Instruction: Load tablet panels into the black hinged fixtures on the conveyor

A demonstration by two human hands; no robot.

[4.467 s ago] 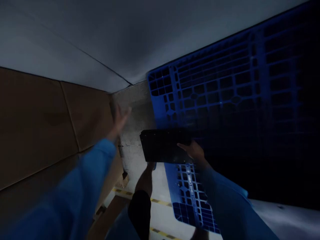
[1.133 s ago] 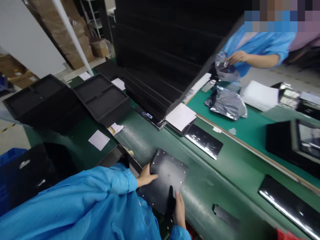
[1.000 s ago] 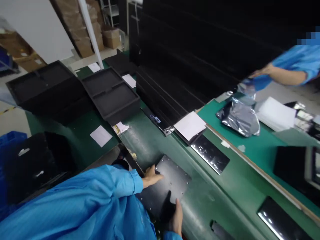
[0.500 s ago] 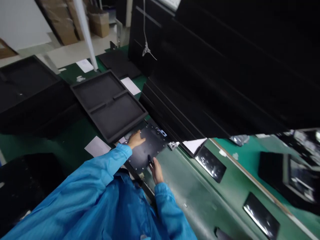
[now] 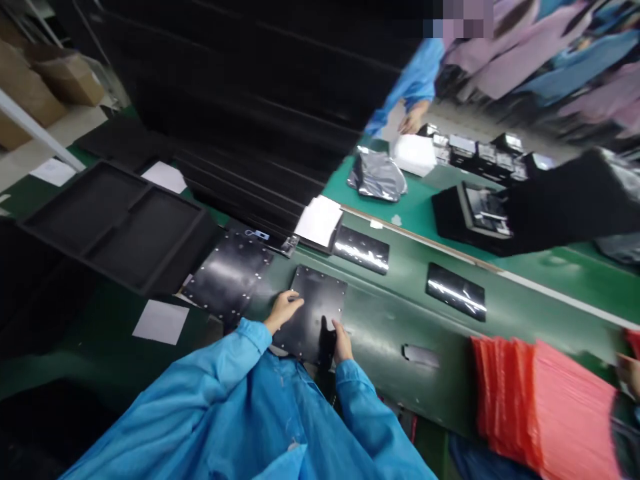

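A flat black panel (image 5: 313, 303) with small light dots along its edges lies in front of me on the green bench, between my hands. My left hand (image 5: 285, 310) is at its left side, thumb and fingers curled over the edge. At the right edge, my right hand (image 5: 343, 341) grips the panel, its fingers partly hidden by dark shadow. Another dotted black panel (image 5: 227, 273) lies just to the left, apart from the held one.
Black divided trays (image 5: 117, 220) stand at left, a tall black stack (image 5: 260, 100) ahead. Glossy dark panels (image 5: 361, 250) lie beyond on the bench (image 5: 390, 320). Red bags (image 5: 570, 407) are at right. A co-worker's hand (image 5: 415, 117) touches white sheets (image 5: 414, 153); another hand (image 5: 629, 373) shows far right.
The view has swung right. Both hands and one black panel have moved right, off the spot by the trays, leaving a second dotted panel visible there.
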